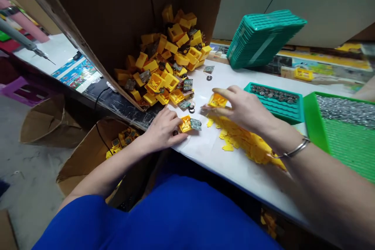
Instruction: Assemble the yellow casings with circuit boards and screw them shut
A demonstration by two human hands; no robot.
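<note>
White table (202, 151) adjoins cardboard box (117, 4), left grip (160, 131) and right grip (248, 106) pinching yellow casings (185, 124).

green tray (345, 152): right side cut off | yellow casing (218, 100): part-hidden by right hand (244, 106)

In the upper right of the frame, dark capital letters are printed on a pale carton (322, 8). On its left part one can read "T X227G" and, under this, "T OF CHINA" (the beginnings of both lines are not visible). More to the right, a blurred line contains "COUNTY".
</note>
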